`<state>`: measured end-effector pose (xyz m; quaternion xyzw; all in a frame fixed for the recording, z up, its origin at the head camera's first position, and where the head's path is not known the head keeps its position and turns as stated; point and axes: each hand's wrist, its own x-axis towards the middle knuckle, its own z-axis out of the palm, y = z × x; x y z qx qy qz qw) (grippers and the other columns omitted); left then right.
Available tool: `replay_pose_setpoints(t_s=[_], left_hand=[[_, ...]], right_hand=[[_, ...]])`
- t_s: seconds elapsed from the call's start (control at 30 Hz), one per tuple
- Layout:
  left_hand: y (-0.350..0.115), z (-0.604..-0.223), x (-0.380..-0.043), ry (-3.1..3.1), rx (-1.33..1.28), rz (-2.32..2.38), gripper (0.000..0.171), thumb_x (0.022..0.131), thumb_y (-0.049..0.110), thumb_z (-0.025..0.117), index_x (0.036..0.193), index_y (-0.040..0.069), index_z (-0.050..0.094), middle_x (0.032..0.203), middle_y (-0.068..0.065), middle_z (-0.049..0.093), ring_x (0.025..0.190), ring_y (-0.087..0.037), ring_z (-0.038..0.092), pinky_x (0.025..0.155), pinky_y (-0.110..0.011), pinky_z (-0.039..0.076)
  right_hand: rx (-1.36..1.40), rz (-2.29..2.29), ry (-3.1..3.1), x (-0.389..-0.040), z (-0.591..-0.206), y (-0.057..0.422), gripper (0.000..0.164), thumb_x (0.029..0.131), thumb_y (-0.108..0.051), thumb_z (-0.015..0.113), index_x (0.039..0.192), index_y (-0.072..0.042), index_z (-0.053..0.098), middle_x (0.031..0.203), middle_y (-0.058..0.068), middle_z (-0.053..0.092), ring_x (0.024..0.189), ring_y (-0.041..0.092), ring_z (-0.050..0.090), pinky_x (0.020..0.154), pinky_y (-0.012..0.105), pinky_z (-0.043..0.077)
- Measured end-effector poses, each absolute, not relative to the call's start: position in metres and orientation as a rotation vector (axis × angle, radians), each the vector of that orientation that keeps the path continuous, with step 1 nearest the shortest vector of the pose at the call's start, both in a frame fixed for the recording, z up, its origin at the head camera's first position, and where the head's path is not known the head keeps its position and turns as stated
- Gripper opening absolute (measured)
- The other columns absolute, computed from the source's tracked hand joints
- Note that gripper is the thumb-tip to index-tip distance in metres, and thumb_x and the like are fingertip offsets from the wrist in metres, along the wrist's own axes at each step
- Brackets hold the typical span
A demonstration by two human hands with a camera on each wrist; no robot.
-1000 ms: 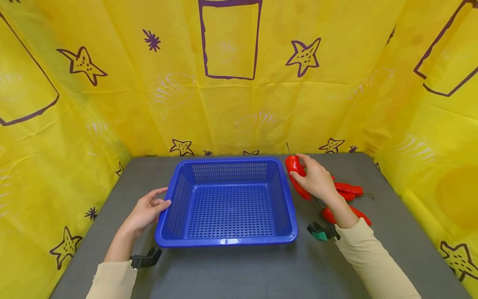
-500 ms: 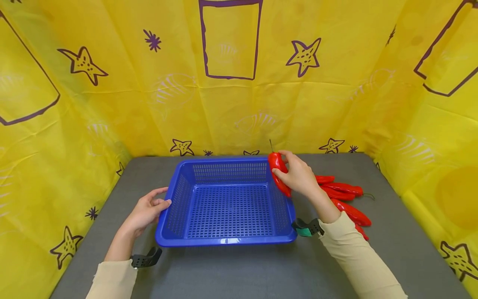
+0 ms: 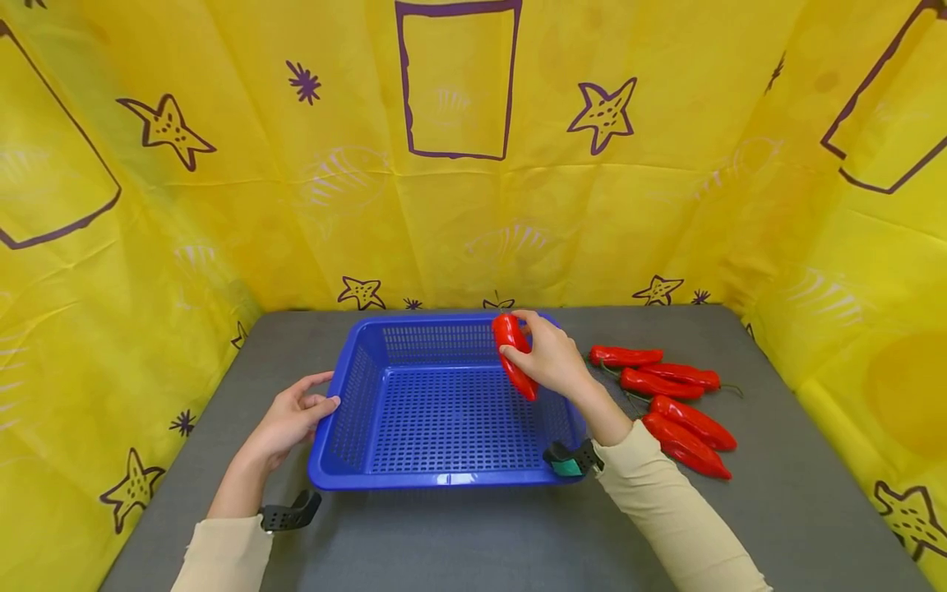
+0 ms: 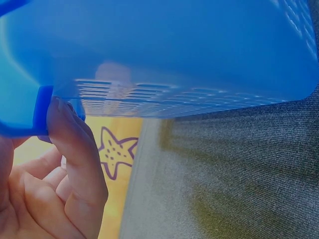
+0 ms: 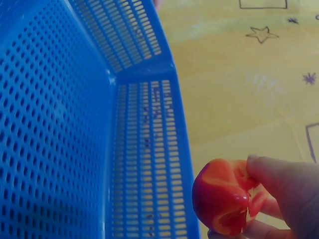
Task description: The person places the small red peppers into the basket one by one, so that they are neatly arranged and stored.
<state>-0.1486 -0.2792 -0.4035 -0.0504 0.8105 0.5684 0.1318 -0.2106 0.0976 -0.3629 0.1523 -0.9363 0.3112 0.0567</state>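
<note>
A blue perforated plastic basket (image 3: 444, 478) occupies the middle of the grey table. My left hand (image 3: 287, 421) grips its left rim, thumb on top; the left wrist view shows curled fingers (image 4: 75, 139) at the rim's underside. Over the basket's right part, my right hand (image 3: 555, 362) holds a red chili pepper (image 3: 510, 349) between thumb and fingers. The pepper's stem points to the back and its tip angles down toward the front. In the right wrist view, the pepper (image 5: 219, 196) appears end-on beside the basket wall (image 5: 144, 149).
Several red chili peppers (image 3: 688, 448) lie on the grey table (image 3: 473, 543) right of the basket, green stems showing. Yellow cloth (image 3: 459, 214) with purple starfish drawings encloses the back and both sides. Each wrist wears a black strap (image 3: 290, 514).
My right hand has carried the red chili pepper leftward from beside the basket to above its right part, uncovering the other peppers. The left hand and basket have stayed put.
</note>
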Motion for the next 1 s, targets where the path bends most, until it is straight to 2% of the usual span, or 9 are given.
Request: replay_pose_setpoints(t_s=[0.5, 0.8, 1.0], left_hand=[[-0.280, -0.404, -0.149, 2.359, -0.148, 1.640, 0.064, 0.091, 0.025, 0.059, 0.142, 0.007, 0.025, 0.093, -0.015, 0.064, 0.071, -0.023, 0.064, 0.064, -0.038, 0.057], [-0.280, -0.404, -0.149, 2.344, -0.154, 1.649, 0.064, 0.091, 0.025, 0.058, 0.142, 0.007, 0.024, 0.094, -0.015, 0.064, 0.072, -0.024, 0.065, 0.065, -0.041, 0.057], [-0.280, -0.404, -0.149, 2.348, -0.163, 1.643, 0.064, 0.091, 0.025, 0.059, 0.142, 0.007, 0.024, 0.094, -0.015, 0.064, 0.072, -0.024, 0.066, 0.065, -0.040, 0.057]], right_hand=[[0.499, 0.979, -2.886, -0.210, -0.368, 0.060, 0.057, 0.083, -0.031, 0.066, 0.131, -0.008, 0.045, 0.109, 0.010, 0.062, 0.092, 0.023, 0.062, 0.065, 0.034, 0.054], [0.504, 1.016, -2.894, -0.211, -0.373, 0.042, 0.056, 0.083, -0.030, 0.066, 0.130, -0.007, 0.044, 0.109, 0.010, 0.063, 0.095, 0.023, 0.062, 0.071, 0.037, 0.054], [0.496, 1.053, -2.902, -0.214, -0.376, 0.030, 0.055, 0.084, -0.029, 0.066, 0.129, -0.007, 0.044, 0.109, 0.011, 0.063, 0.093, 0.023, 0.063, 0.070, 0.036, 0.054]])
